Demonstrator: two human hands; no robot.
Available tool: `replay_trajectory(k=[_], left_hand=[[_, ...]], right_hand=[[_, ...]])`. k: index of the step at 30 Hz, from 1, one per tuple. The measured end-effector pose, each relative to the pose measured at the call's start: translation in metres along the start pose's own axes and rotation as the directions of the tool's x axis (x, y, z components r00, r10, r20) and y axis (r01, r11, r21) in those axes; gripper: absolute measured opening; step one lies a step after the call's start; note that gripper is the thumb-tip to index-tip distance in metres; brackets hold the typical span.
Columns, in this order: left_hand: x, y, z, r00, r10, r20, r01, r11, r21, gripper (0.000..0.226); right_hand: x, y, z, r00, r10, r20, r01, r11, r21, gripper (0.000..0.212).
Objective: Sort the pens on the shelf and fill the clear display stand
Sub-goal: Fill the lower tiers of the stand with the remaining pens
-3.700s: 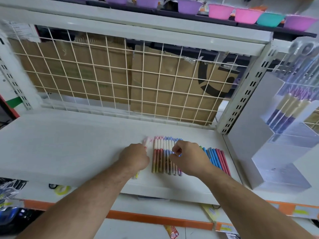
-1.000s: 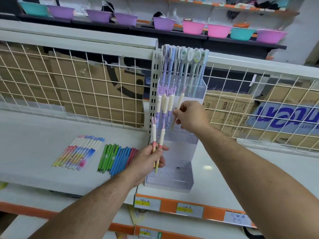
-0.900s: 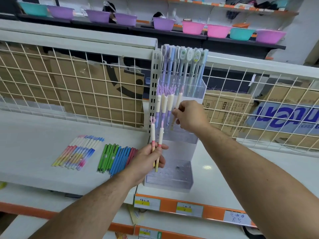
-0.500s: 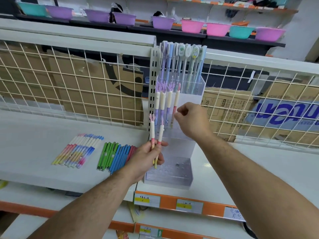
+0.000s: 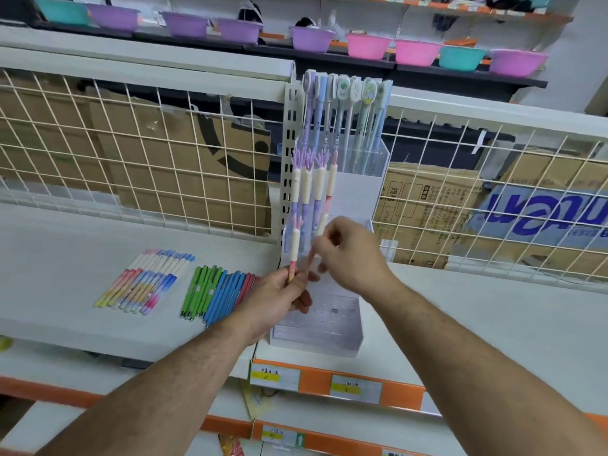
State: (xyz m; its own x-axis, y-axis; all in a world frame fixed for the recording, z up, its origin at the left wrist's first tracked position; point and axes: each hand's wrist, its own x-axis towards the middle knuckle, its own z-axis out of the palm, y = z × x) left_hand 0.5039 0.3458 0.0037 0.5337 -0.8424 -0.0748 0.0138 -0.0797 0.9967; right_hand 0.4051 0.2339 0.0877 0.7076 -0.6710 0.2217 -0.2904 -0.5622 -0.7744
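Observation:
A clear tiered display stand point(image 5: 316, 337) sits on the white shelf point(image 5: 460, 311). Its top tier holds tall pens with cartoon toppers point(image 5: 348, 120). The middle tier holds cream-and-purple pens point(image 5: 307, 189) and one pink one point(image 5: 331, 185). My left hand point(image 5: 279, 294) grips a pink-and-cream pen point(image 5: 294, 245) upright in front of the stand. A second, blurred pink pen point(image 5: 310, 262) stands beside it, and my right hand point(image 5: 352, 255) pinches its upper part. Pastel gradient pens point(image 5: 144, 281) and green, blue and red pens point(image 5: 217, 291) lie in rows on the shelf to the left.
A white wire grid point(image 5: 131, 153) with cardboard boxes behind it backs the shelf. A slotted upright post point(image 5: 289, 166) stands just left of the stand. Coloured plastic bowls point(image 5: 414, 52) line a high shelf. Orange price strips point(image 5: 355, 386) run along the shelf's front edge.
My right hand let go of the pink pen it stood in the middle tier and dropped to the pens in my left hand, taking hold of one. The left hand stayed roughly in place.

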Motion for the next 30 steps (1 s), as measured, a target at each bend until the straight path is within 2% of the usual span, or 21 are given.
replay_trajectory(k=[4,7,13,22,30], left_hand=[[-0.001,0.001,0.000,1.000,-0.006,-0.013,0.006,1.000,0.015,0.026],[-0.001,0.001,0.000,1.000,-0.010,-0.012,0.010,0.999,0.044,0.027],[-0.001,0.002,0.000,1.000,-0.005,-0.016,0.006,0.998,0.064,0.026],[-0.002,0.001,0.000,1.000,-0.005,-0.018,0.006,0.998,0.055,0.026],[0.000,0.001,0.000,1.000,0.002,-0.019,-0.001,0.998,0.070,0.027]], right_hand=[[0.015,-0.023,-0.031,0.980,0.006,-0.197,0.047,0.963,0.264,0.011],[0.024,-0.032,-0.044,0.954,0.009,-0.300,0.090,0.944,0.316,0.012],[0.036,-0.027,-0.035,0.965,0.002,-0.261,0.056,0.975,0.214,0.010],[0.043,-0.011,-0.018,0.987,-0.065,-0.147,0.059,0.997,-0.043,0.012],[0.044,-0.007,-0.015,0.980,-0.080,-0.181,0.068,0.995,-0.071,0.019]])
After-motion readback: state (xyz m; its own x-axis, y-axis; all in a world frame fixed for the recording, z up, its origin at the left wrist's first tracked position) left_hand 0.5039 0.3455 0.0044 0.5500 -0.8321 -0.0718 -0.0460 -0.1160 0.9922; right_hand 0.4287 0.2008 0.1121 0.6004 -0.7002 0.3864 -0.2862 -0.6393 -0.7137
